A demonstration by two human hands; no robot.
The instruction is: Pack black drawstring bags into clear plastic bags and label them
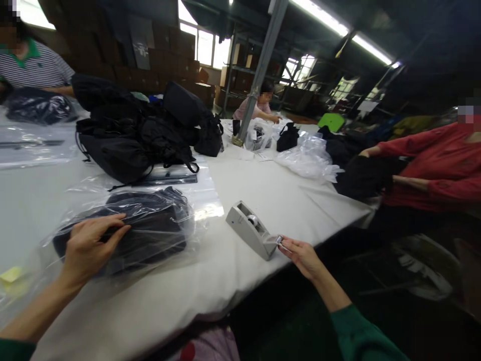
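Note:
In front of me a clear plastic bag (150, 245) lies on the table, with a folded black fabric item (161, 220) inside it. My left hand (88, 245) rests on its upper side, fingers bent and gathered on the film. To the right stands a grey tape dispenser (246, 230) with a roll of clear tape in it. At its cutting end, my right hand (300, 253) pinches the free end of the tape (276, 239) between thumb and fingers.
A heap of black drawstring bags (124, 135) lies beyond the packed one, near flat plastic sheets (208, 195). A metal post (259, 75) rises at the table's far side. Crumpled clear bags (310, 158) lie farther right. Co-workers are at the left, back and right, one in red sleeves (443, 175).

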